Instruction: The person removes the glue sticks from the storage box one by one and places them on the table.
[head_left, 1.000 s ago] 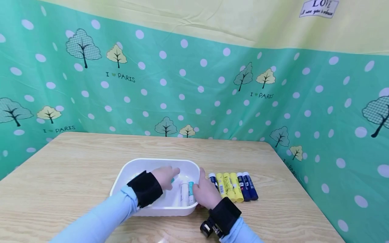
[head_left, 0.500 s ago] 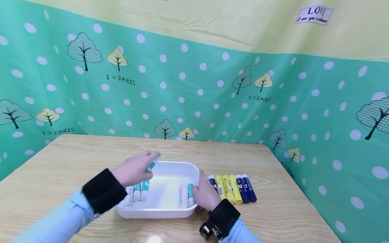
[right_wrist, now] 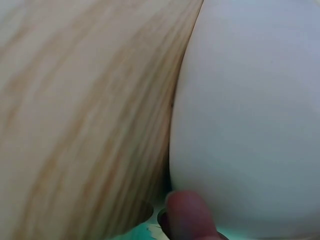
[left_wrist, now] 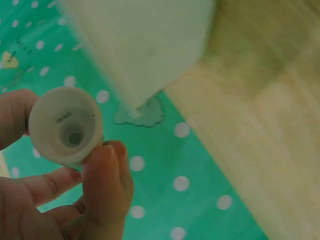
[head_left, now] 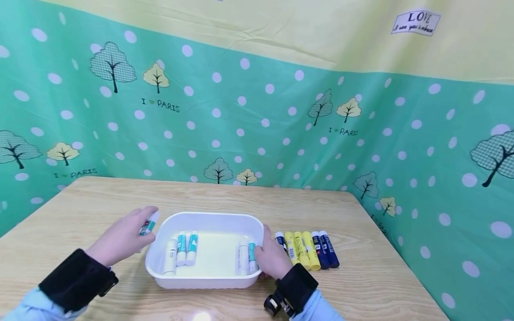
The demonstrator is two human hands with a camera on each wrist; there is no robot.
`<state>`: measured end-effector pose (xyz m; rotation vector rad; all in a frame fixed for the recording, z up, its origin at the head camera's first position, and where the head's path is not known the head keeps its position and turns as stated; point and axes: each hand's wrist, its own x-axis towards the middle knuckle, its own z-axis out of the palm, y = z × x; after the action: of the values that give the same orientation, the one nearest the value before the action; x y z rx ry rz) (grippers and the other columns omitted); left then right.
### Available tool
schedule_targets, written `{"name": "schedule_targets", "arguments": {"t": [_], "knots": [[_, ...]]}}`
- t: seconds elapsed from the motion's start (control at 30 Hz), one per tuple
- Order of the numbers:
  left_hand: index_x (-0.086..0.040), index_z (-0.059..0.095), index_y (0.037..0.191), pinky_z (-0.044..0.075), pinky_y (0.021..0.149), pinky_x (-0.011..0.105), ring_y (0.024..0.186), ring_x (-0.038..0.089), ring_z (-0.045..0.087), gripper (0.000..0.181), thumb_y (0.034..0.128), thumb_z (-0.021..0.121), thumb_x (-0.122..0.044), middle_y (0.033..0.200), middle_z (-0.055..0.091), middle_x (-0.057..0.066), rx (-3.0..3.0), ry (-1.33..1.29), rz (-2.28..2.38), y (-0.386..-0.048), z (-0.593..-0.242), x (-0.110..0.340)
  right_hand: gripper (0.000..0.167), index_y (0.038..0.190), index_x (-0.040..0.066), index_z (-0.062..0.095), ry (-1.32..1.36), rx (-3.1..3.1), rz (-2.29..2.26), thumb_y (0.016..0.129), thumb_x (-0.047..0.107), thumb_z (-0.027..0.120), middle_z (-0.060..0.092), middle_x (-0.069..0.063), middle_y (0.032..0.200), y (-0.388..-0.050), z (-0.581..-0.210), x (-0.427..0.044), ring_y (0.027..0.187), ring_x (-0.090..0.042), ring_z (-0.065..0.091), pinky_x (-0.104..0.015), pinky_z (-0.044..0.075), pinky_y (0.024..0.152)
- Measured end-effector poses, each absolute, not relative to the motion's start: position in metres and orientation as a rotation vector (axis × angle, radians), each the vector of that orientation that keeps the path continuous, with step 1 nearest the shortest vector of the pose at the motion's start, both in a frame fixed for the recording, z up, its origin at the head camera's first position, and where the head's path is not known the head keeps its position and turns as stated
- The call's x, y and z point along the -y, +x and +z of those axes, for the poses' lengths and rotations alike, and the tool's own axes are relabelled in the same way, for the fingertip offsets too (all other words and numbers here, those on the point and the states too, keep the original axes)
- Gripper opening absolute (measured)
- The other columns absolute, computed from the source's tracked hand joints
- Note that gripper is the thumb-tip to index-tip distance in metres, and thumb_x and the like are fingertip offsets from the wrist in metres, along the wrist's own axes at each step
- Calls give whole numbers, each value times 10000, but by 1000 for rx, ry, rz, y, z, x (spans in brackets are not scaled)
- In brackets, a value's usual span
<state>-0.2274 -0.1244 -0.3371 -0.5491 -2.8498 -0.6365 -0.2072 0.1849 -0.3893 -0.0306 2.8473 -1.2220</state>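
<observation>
1. Grasps a teal-and-white tube (head_left: 147,227) between the thumb and fingers of the left hand (head_left: 122,236); tilts it, and shows its round, hollow end to the left wrist view.
2. Holds this tube outside a white basin (head_left: 225,282), just beside the basin's left rim, between there and the left edge of the table (head_left: 100,200).
3. Grips the basin's right rim with the right hand (head_left: 274,255); in the right wrist view, rests one fingertip (right_wrist: 187,215) at the smooth outer wall.
4. Inside the basin, along its left wall: a mostly white tube (head_left: 170,257), then, slightly farther in, two teal-topped tubes (head_left: 181,249) close together.
5. Inside the basin, along its right wall: a pale tube (head_left: 243,258) and, nearest the right hand, a slim teal-banded tube (head_left: 252,258).
6. On the table, between the basin and the right edge: a tight row, left to right, of one navy tube (head_left: 280,238), partly hidden behind the right hand, three yellow tubes (head_left: 300,248) and two navy-and-white tubes (head_left: 330,249).
7. Wears black wristbands (head_left: 297,281) over light blue sleeves (head_left: 319,307).
8. Beyond the far edge: a green curtain (head_left: 257,107) with pale dots, printed trees and "PARIS" lettering, yellow at the top.
</observation>
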Motion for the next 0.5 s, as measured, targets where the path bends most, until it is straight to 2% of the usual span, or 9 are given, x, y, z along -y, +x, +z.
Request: {"name": "schedule_targets", "arguments": {"t": [0.1, 0.27, 0.5], "knots": [[106, 366, 1204, 404, 556, 300, 715, 212, 478, 587, 692, 572, -93, 964, 512, 228, 2878, -515, -655, -231, -350, 132, 633, 1379, 80, 47, -21, -2839, -1231, 835, 137, 365, 565, -200, 830, -207, -390, -185, 404, -202, 493, -291, 410, 354], [106, 402, 1167, 432, 577, 324, 711, 207, 492, 551, 684, 592, -79, 896, 533, 192, 2929, -482, -658, -235, -367, 136, 630, 1382, 87, 47, 10, -2836, -1231, 841, 139, 368, 519, -266, 1023, -205, -390, -186, 427, -201, 493, -286, 414, 362], [107, 415, 1150, 448, 587, 330, 706, 199, 508, 550, 665, 605, -70, 871, 545, 173, 3007, -436, -668, -239, -377, 142, 607, 1378, 123, 79, 2, -2824, -1235, 846, 133, 371, 528, -247, 1001, -204, -389, -184, 437, -198, 494, -283, 412, 363]]}}
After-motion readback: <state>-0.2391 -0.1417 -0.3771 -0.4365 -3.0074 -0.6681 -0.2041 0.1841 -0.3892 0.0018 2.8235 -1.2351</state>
